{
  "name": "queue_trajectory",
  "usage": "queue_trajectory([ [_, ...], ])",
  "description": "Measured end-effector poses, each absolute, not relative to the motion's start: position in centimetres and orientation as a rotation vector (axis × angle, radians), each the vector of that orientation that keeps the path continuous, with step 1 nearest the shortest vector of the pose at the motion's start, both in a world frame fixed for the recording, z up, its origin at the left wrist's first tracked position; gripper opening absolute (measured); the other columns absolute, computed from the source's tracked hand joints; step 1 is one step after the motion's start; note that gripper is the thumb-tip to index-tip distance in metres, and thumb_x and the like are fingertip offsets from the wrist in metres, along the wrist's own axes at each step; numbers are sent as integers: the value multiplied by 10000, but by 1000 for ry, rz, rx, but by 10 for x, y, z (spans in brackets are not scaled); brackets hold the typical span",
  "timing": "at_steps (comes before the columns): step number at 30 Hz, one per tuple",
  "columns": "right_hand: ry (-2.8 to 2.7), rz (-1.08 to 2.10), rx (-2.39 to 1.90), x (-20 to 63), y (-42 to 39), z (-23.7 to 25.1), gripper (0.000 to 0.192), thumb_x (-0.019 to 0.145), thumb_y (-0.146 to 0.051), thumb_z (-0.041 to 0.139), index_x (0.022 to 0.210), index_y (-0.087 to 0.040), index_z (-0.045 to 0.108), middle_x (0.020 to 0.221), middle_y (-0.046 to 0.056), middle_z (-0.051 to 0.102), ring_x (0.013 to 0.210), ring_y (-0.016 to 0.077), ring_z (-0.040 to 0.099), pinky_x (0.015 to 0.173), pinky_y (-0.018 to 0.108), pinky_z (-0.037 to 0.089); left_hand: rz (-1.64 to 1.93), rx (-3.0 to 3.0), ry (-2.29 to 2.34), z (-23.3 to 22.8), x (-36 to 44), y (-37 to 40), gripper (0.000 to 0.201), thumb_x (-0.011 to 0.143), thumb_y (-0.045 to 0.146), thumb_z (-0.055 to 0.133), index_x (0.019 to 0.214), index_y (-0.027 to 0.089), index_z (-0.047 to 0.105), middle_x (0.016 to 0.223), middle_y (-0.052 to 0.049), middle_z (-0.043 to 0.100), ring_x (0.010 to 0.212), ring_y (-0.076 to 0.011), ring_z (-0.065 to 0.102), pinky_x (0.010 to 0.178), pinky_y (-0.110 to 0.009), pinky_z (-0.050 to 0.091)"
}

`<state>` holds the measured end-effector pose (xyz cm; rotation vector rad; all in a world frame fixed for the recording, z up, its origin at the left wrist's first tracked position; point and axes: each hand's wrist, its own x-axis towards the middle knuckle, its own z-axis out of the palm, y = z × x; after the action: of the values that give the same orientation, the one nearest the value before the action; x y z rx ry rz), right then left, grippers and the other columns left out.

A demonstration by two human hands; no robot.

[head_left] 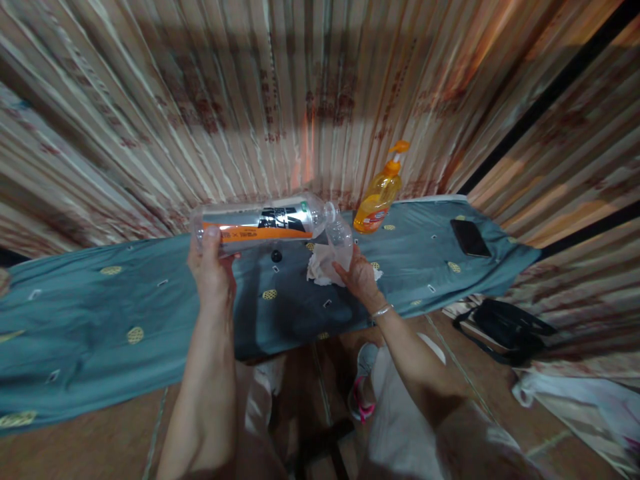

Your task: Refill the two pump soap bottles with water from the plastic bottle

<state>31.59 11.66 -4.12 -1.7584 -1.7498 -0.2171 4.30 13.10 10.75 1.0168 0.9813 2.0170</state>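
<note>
While the left hand (213, 267) wraps its fingers around the bottom end of a big clear bottle (250, 223), the right hand (360, 275) pinches a small clear cup (340, 240) between its thumb and fingers. The big bottle lies on its side in the air, and its neck points from the left fingers toward the right ones. It has a shiny silver and orange label. The cup is tipped, with its top right by the bottle's mouth; I can't tell if they touch.

Just below and to the left of the right fingers is some crumpled white tissue (320, 270). A little black cap (277, 256) sits between the two hands, nearer the left one. A shiny bracelet (383, 311) is around the right wrist.

Past the right fingers stands a yellow soap bottle (377, 203) with an orange pump. Farther to their right, a dark phone (470, 238) lies flat. Under all this is a blue-green cloth (165, 313) with yellow pictures on it. Beyond the fingers hangs a stripy curtain (225, 100). Far down to their right, a black bag (510, 327) rests low.
</note>
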Motion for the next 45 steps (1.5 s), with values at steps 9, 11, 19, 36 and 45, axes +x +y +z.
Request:
queue_trajectory([
  [9, -1786, -241, -1744, 317, 116, -44, 698, 977, -552, 476, 1441, -34, 421, 1086, 236, 725, 981, 295, 708, 870, 448, 591, 2009, 1051, 985, 104, 39, 132, 314, 712, 542, 779, 795, 253, 690, 760, -20, 645, 600, -150, 552, 442, -266, 379],
  [11, -1765, -243, -1752, 317, 117, -43, 702, 970, -553, 491, 1443, -39, 422, 1045, 223, 735, 952, 293, 713, 849, 443, 593, 2015, 1045, 988, 105, 40, 132, 312, 712, 536, 776, 793, 248, 690, 748, -15, 636, 595, -150, 549, 450, -270, 377],
  [19, -1759, -205, -1776, 316, 116, -38, 731, 970, -602, 447, 1400, -11, 462, 1002, 235, 741, 923, 283, 722, 813, 390, 584, 2010, 1023, 971, 109, 43, 129, 371, 676, 541, 803, 817, 220, 680, 752, -15, 619, 610, -147, 536, 488, -271, 351],
  [36, -1757, -167, -1761, 316, 114, -34, 710, 957, -544, 508, 1442, -33, 418, 1063, 247, 737, 968, 310, 726, 832, 439, 587, 2012, 1043, 1022, 107, 42, 130, 391, 693, 577, 771, 827, 224, 669, 759, -20, 600, 616, -153, 532, 493, -282, 364],
  [45, -1749, -200, -1794, 315, 115, -35, 695, 945, -535, 539, 1389, -4, 478, 1049, 257, 741, 947, 301, 729, 832, 410, 584, 2011, 1006, 987, 108, 43, 130, 349, 675, 548, 801, 780, 238, 679, 737, -17, 615, 597, -145, 536, 451, -267, 362],
])
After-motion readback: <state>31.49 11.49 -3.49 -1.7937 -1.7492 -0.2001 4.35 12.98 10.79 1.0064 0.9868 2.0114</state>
